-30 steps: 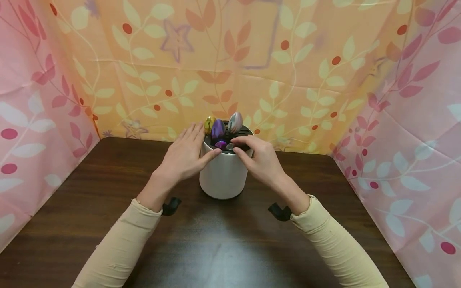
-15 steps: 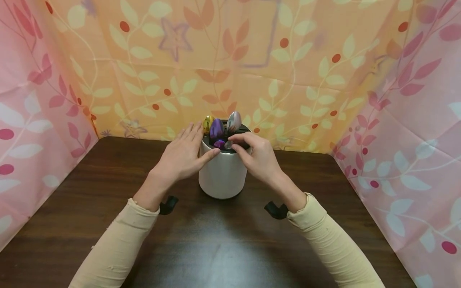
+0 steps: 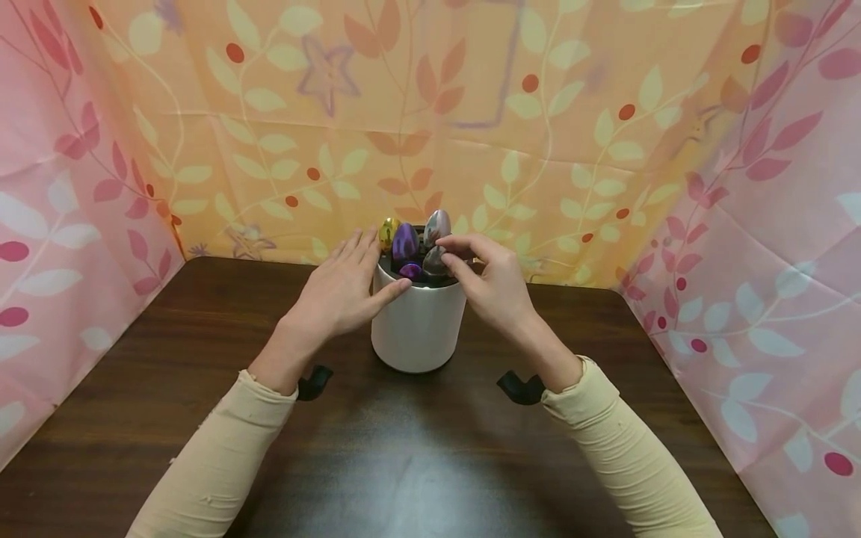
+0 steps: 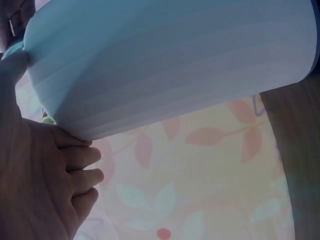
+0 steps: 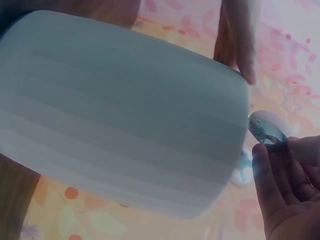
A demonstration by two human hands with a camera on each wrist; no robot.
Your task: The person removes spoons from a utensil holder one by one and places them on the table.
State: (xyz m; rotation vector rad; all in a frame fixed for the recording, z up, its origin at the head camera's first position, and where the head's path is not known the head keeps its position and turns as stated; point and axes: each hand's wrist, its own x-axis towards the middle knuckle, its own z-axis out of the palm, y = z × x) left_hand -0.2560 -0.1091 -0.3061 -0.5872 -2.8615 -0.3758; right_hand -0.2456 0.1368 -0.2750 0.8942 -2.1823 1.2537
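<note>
A white cylindrical utensil holder (image 3: pixel 417 329) with a black slotted top stands upright on the table. My left hand (image 3: pixel 336 291) lies against its left side near the rim, fingers extended and thumb along the front edge. With thumb and fingertips, my right hand (image 3: pixel 494 284) pinches a shiny grey spoon (image 3: pixel 433 261) by its bowl, just over the top's front right; its handle is hidden. The right wrist view also shows this spoon (image 5: pixel 265 129) in the fingertips. Beside it, a gold spoon (image 3: pixel 389 233), a purple spoon (image 3: pixel 406 243), a silver spoon (image 3: pixel 438 226) and a low purple piece (image 3: pixel 411 271) stick up.
The dark wooden table (image 3: pixel 417 448) spreads around the holder. Behind it hangs an orange leaf-patterned cloth (image 3: pixel 457 172), with pink patterned cloth (image 3: pixel 773 246) at both sides. A black wrist mount (image 3: pixel 521 388) sits under each forearm.
The grey spoon's bowl has risen out of the slotted top, and my right hand has moved slightly up and right with it. My left hand stays at the holder's side.
</note>
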